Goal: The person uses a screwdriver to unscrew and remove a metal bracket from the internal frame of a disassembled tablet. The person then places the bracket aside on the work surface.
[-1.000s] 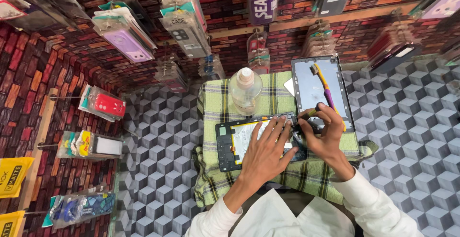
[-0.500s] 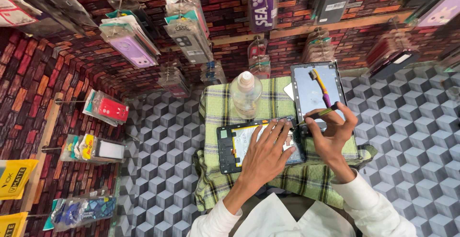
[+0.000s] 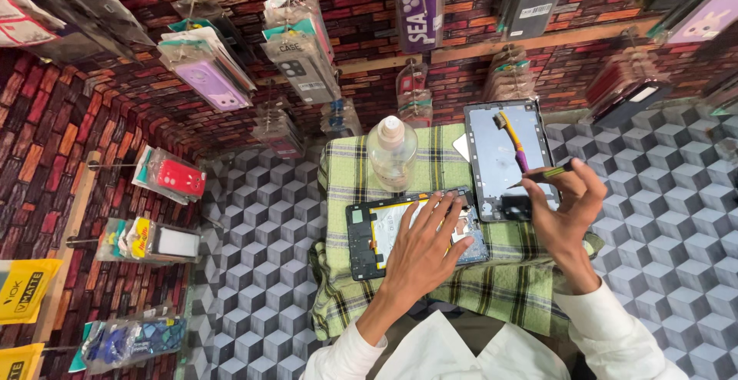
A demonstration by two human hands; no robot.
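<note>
- The left hand (image 3: pixel 419 253) lies flat, fingers spread, pressing on the opened tablet (image 3: pixel 411 230), which sits at the middle of the green plaid cloth (image 3: pixel 461 288).
- The right hand (image 3: pixel 565 211) is raised just above the cloth's right edge, pinching a thin dark tool (image 3: pixel 542 175) between thumb and fingertips.
- Just beyond that hand, at the cloth's far right corner, lies a detached tablet screen (image 3: pixel 503 149) with a purple-handled brush (image 3: pixel 513 140) resting on it.
- 1 clear bottle (image 3: pixel 392 152) stands upright at the cloth's far edge, near the opened tablet.
</note>
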